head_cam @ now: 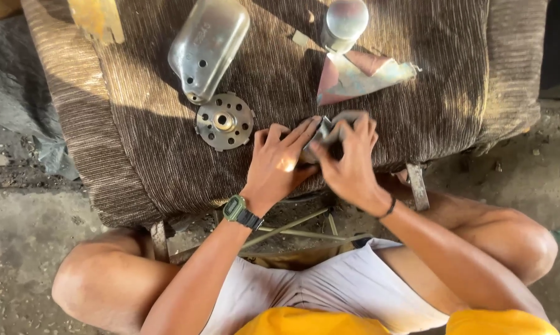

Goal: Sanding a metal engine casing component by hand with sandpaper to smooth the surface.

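We look down on our own two hands, working at the near edge of a brown ribbed cushion (168, 161). Left hand (280, 162), green wristwatch (236, 209) on the wrist, lies flat with fingers (298, 133) extended and close together, tips resting on a small grey metal piece (331, 129). Right hand (349, 162), dark band (388, 209) at the wrist, curls over the same piece; its fingers (362, 127) are bent around the top and far side, thumb pressing the near side. The piece sits pinched between both sets of fingers, mostly covered, so we cannot tell its full shape.

Just left of the left fingers, on the cushion, lies a round metal flange (224, 121) with a ring of holes and a raised brass-coloured centre. Beyond it, further from the fingers, a rounded silver metal cover (208, 43) lies tilted, its narrow end almost touching the flange. Beyond the right fingers, near them, lies a torn sheet of reddish sandpaper (360, 74), and past that stands a silver cylindrical cap (345, 23).

Below the hands, our bare knees (94, 279) flank white shorts (329, 288); the ground (19, 229) is dirty concrete.
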